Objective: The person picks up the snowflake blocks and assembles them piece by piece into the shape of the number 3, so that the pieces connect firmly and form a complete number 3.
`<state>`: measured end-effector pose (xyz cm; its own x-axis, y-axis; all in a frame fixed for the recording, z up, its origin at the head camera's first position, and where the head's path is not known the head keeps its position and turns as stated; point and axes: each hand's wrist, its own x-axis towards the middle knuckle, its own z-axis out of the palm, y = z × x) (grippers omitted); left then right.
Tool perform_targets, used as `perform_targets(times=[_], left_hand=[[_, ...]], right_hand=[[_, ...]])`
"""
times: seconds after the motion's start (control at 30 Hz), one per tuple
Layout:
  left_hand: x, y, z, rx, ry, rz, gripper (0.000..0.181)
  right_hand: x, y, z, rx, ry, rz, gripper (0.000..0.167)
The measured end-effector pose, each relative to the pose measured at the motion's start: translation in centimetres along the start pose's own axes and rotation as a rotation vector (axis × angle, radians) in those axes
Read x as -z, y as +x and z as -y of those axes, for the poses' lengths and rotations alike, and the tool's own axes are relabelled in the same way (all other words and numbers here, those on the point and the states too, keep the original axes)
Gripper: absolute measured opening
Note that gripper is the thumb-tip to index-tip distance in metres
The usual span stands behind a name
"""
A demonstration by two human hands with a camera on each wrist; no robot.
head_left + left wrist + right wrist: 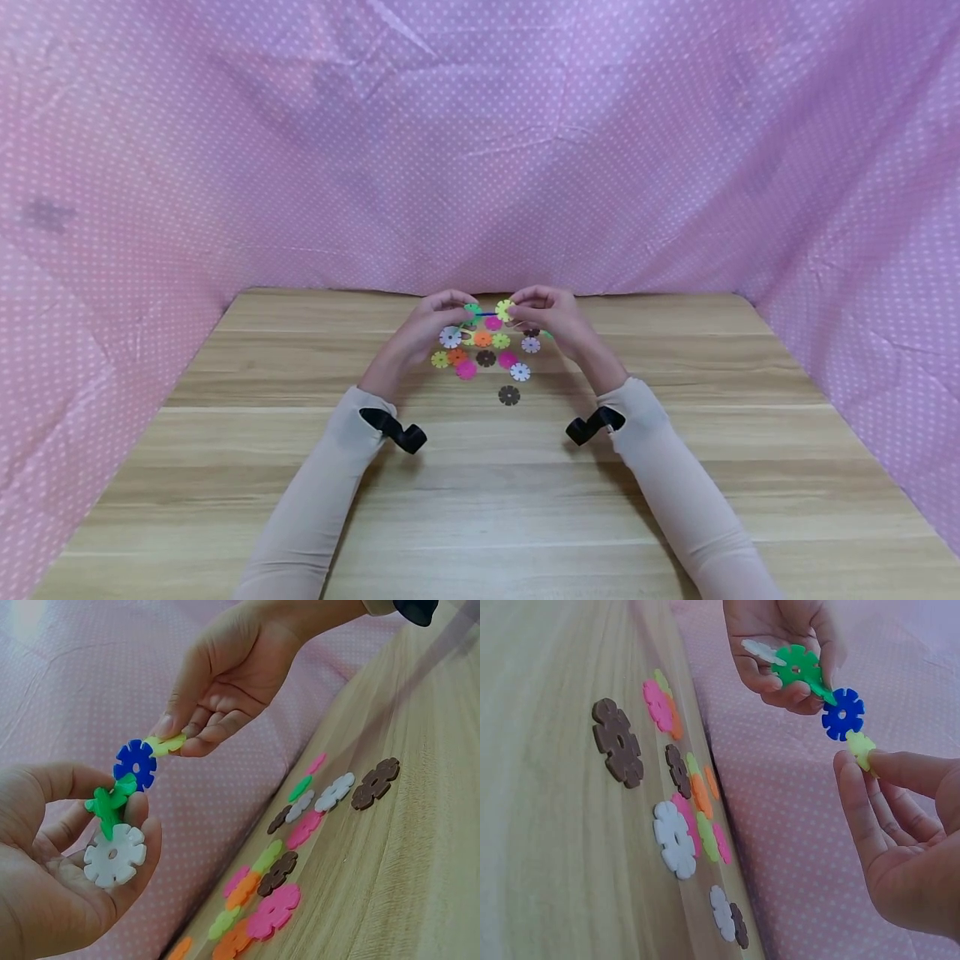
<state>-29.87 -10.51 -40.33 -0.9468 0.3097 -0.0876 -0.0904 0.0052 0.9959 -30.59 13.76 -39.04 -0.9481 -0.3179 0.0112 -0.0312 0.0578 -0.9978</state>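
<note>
Over the far part of the table, both hands hold a small chain of notched plastic discs, snowflake-like linking pieces. My left hand (420, 332) grips the green discs (124, 784), two of them joined at an angle, with a white disc (129, 859) attached and lying against the fingers. A blue disc (834, 720) stands between the hands, its edge meeting a green one. On its other side is a yellow disc (862, 752), which my right hand (561, 323) pinches between thumb and fingertips. The blue and yellow discs touch at their edges; how deep the slots engage cannot be told.
Several loose discs lie flat below the hands: a brown disc (509, 402), a white disc (521, 377), a pink disc (466, 369), an orange disc (244, 891) and others. The wooden table (480, 517) ends at a pink dotted cloth (480, 167) behind.
</note>
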Motion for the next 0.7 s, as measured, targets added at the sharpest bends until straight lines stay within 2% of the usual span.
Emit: perform_targets(times=[0.37, 0.7], left_hand=[[-0.32, -0.05, -0.06, 0.013, 0.010, -0.022, 0.020], [-0.62, -0.23, -0.01, 0.041, 0.004, -0.040, 0.027]], right_hand=[[-0.31, -0.19, -0.23, 0.036, -0.040, 0.014, 0.030], [-0.41, -0.11, -0.32, 0.034, -0.042, -0.012, 0.028]])
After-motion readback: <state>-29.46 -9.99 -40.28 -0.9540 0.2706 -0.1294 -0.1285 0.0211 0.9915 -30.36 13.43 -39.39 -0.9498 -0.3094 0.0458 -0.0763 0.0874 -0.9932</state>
